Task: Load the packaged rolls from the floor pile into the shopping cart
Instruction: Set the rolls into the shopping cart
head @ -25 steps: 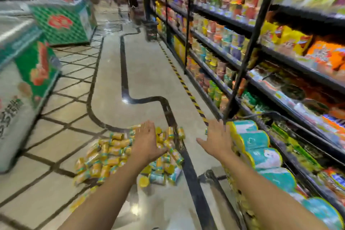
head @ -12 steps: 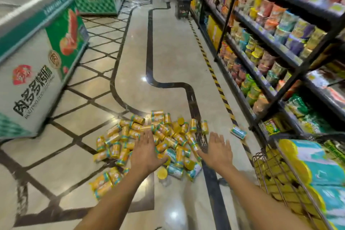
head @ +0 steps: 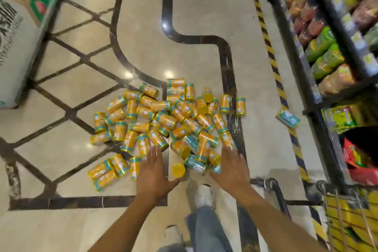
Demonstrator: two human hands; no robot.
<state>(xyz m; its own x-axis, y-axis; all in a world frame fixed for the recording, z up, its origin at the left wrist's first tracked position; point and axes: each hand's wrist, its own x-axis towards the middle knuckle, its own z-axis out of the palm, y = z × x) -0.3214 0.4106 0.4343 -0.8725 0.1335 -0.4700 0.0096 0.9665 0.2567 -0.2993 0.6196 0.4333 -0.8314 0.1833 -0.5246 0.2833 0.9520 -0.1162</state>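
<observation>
Where some fifty rolls (head: 166,120) lie, left hand (head: 152,174) and right hand (head: 230,168) hover.

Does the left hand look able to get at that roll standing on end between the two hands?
Probably yes. The left hand is open, its thumb right beside the upright roll, and nothing lies between them; the right hand is off to the other side.
</observation>
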